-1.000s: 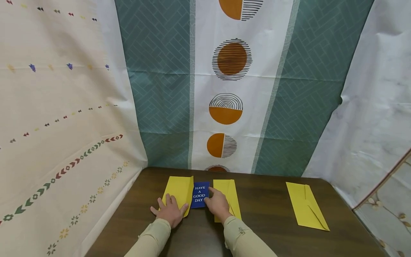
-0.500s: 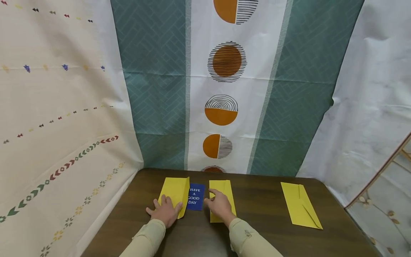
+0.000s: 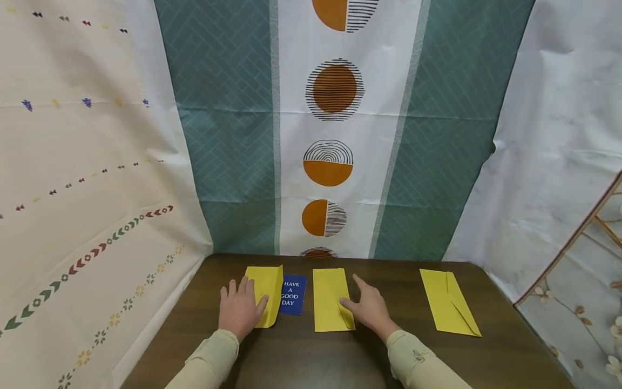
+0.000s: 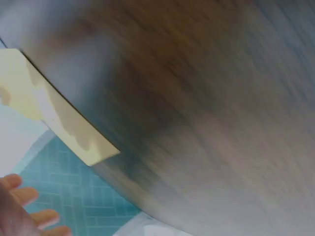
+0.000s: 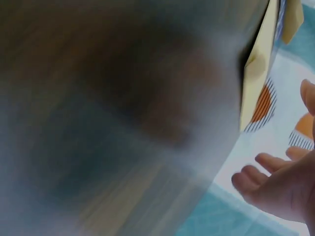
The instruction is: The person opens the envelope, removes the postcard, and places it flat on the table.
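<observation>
In the head view a yellow envelope (image 3: 269, 305) lies at the left of the dark table, its right flap lifted. A blue card (image 3: 295, 297) reading "HAVE A GOOD DAY" sits right beside it, its left edge behind the flap. My left hand (image 3: 239, 310) is over the envelope's left side, fingers spread, holding nothing; the left wrist view shows its fingers (image 4: 44, 218) off the surface. A second yellow envelope (image 3: 326, 300) lies right of the card. By its right edge my right hand (image 3: 371, 309) hovers with nothing in it, thumb over the envelope's edge.
A third yellow envelope (image 3: 447, 302) lies farther right on the brown wooden table (image 3: 311, 356). Behind the table hangs a patterned green and white cloth (image 3: 233, 162). A pale curtain (image 3: 87, 189) hangs at the left, touching the table's side.
My right hand has moved away from the card to the right, past the middle envelope. My left hand has lifted and shifted left off the first envelope. The view has turned slightly right.
</observation>
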Tool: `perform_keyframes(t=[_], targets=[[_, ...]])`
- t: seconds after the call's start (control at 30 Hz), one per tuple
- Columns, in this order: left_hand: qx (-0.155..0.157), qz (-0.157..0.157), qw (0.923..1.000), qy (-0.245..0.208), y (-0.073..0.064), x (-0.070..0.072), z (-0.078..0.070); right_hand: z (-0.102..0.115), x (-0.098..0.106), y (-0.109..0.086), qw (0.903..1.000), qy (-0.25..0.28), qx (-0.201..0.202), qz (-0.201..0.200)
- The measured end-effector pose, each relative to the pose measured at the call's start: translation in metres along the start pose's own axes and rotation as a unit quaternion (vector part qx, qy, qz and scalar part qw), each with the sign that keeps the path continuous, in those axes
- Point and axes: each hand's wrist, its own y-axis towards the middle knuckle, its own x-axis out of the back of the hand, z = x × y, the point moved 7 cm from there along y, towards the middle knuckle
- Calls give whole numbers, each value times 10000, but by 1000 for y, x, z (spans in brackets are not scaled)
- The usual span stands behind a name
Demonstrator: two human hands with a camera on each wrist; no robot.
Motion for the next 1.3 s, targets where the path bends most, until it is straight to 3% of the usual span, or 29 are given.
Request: perform_keyframes(t=[0.1,0.2,0.37,0.5,0.6,0.77,0.9,1.03,1.3], targets=[[-420,53,9985,-351,-2,6,-23,-17,9,-6,9997,-219,-71,-5],[-948,446,9918,-736,-9,6,-51,-30,14,-11,9992,-347,-166,77],[-1852,1371,9664,-1135,-28,-7,-101,-44,15,-18,9986,-384,-214,302],[-2421,1882,9467,-984,-45,-21,-134,-50,14,-21,9978,-461,-215,421],[-2682,2130,9354,-885,-56,-31,-152,-53,14,-22,9966,-588,-225,527],[-2867,2063,9326,-736,-65,-44,-166,-57,11,-23,9939,-773,-253,741],[-2881,1913,9353,-745,-64,-50,-170,-59,11,-22,9927,-854,-309,792],[-2979,1893,9327,-747,-62,-56,-173,-62,12,-21,9910,-967,-397,835],[-2958,2184,9257,-891,-63,-66,-174,-66,12,-20,9864,-1197,-510,1007]])
